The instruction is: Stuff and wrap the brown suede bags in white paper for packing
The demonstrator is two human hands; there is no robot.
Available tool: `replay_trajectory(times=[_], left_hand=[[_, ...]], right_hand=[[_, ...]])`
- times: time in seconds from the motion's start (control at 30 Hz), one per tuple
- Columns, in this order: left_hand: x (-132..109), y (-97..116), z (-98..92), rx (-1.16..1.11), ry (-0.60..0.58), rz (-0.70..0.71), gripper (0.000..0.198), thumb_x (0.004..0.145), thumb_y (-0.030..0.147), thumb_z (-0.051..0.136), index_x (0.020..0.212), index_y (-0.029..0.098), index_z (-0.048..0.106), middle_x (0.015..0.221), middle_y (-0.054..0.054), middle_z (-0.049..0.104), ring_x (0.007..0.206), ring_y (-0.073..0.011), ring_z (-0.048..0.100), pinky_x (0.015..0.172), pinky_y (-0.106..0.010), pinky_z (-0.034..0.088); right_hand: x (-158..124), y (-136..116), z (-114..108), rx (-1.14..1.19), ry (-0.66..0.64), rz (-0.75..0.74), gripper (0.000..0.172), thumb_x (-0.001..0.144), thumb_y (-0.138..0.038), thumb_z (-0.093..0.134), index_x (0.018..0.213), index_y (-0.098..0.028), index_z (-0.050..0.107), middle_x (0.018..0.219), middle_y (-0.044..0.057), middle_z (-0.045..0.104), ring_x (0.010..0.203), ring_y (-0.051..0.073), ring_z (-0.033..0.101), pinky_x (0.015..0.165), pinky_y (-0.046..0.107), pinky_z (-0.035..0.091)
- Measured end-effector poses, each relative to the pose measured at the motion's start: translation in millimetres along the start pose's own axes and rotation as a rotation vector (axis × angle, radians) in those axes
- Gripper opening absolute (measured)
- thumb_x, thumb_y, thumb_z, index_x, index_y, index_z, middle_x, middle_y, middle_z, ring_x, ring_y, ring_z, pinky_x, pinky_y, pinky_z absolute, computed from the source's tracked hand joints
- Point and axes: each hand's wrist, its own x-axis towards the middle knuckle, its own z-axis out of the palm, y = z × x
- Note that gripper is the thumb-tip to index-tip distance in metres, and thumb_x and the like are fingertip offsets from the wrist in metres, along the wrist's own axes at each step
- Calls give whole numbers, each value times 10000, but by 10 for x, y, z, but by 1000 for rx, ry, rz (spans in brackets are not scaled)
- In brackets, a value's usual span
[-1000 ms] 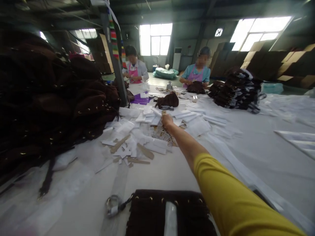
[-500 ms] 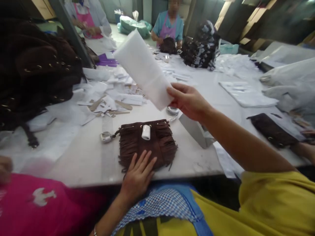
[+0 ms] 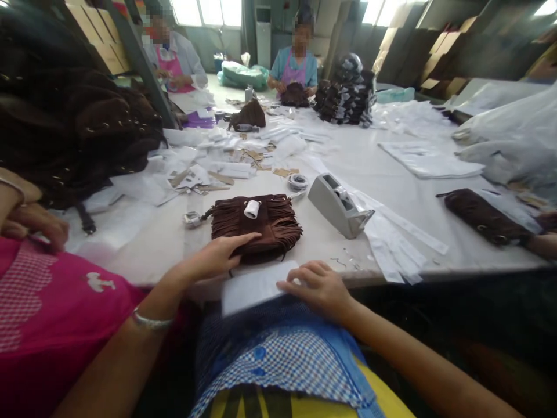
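A brown fringed suede bag (image 3: 256, 223) lies flat near the table's front edge, with a small white roll (image 3: 251, 208) on its top and a metal clasp (image 3: 191, 219) on a strap at its left. My left hand (image 3: 217, 256) rests on the bag's lower left part, fingers stretched out. My right hand (image 3: 319, 285) presses a white sheet (image 3: 255, 285) at the table edge in front of the bag, fingers curled over its right end.
A grey tape dispenser (image 3: 337, 204) stands right of the bag. White paper strips and tags litter the table's middle. A heap of brown bags (image 3: 82, 125) rises at left. A person in pink (image 3: 47, 302) sits close on my left; two others work at the far end.
My right hand brought the white sheet down from mid-air to the table edge. My left hand slid to the bag's left side. The view tilted up slightly.
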Motion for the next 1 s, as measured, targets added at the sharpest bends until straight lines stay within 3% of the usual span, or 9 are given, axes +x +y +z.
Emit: replay_trajectory(times=[0.17,0.37,0.63,0.77,0.9,1.0], left_hand=[[102,35,-243,-16,-155,86,696,806,73,480,1468,264,382,1470,-19,486,1310,-185,491,1102,-297,359],[149,8,-355,5,-254,95,740,781,35,490,1467,287,379,1434,-1,528,1267,-167,532,1052,-256,399],[127,24,-362,-45,-282,181,851,723,-22,455,1497,300,312,1515,10,424,1361,-168,429,1130,-303,326],[51,95,-167,30,-202,169,769,806,102,566,1500,308,308,1547,-29,371,1396,-225,380,1142,-353,324],[-37,118,297,273,60,35,618,903,372,602,1473,307,374,1560,-99,331,1422,-307,325,1140,-496,316],[-76,127,657,467,272,18,483,949,242,525,1426,284,458,1524,-122,386,1420,-311,327,1147,-566,270]], right_hand=[[103,31,267,-117,107,-56,299,973,-193,515,1234,-288,625,1041,22,697,890,168,575,775,321,456],[296,-31,446,-93,122,-252,294,978,-209,511,1250,-249,615,1076,19,678,853,152,556,757,302,470],[169,345,433,-251,135,-16,318,934,-139,555,1224,-238,640,1040,79,658,899,205,559,774,347,481],[229,288,566,-248,130,88,219,937,-154,540,1073,-224,696,1015,93,639,873,219,543,747,355,500],[282,248,652,-207,117,173,186,937,-152,526,897,-191,703,959,97,637,853,212,551,722,322,529],[226,295,625,-120,101,161,179,916,-119,551,999,-176,699,1002,97,663,910,213,588,756,308,555]])
